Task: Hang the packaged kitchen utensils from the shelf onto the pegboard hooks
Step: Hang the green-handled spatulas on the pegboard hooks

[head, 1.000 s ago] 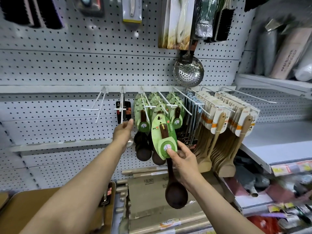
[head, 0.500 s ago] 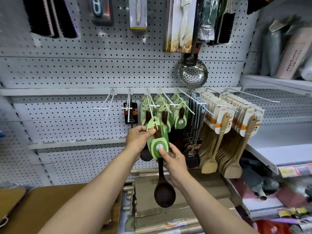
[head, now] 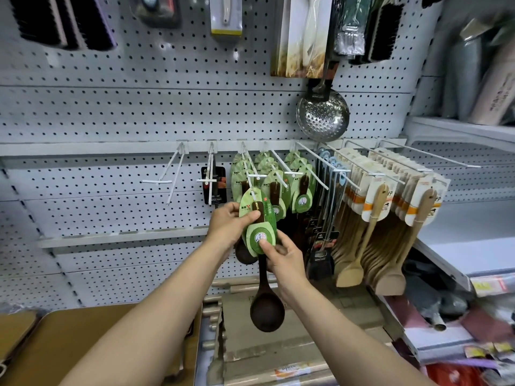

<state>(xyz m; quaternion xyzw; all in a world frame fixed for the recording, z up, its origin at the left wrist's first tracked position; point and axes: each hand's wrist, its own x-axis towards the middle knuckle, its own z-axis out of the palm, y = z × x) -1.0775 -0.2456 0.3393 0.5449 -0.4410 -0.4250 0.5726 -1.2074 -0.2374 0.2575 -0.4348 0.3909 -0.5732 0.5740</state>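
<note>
A dark wooden ladle (head: 266, 310) with a green leaf-shaped card (head: 257, 218) hangs bowl-down in front of the pegboard (head: 111, 112). My left hand (head: 230, 224) pinches the card's left edge near its top. My right hand (head: 282, 256) grips the card's round lower end, thumb on the logo. The card's top hole sits at the tip of a white peg hook (head: 252, 176) that carries more green-carded ladles (head: 241, 174) behind it. Whether the hook passes through the hole I cannot tell.
Two more hooks of green-carded ladles (head: 301, 188) hang to the right, then black-handled tools (head: 323, 240) and rows of pale wooden spatulas (head: 373, 232). A bare hook (head: 170, 179) and a black packet (head: 213, 185) hang left. A steel skimmer (head: 322, 115) hangs above. Cardboard boxes (head: 278, 330) lie below.
My left hand left the hook area and came onto the card's left edge. Both hands have raised the ladle up and to the left, bringing its card top to the hook's tip.
</note>
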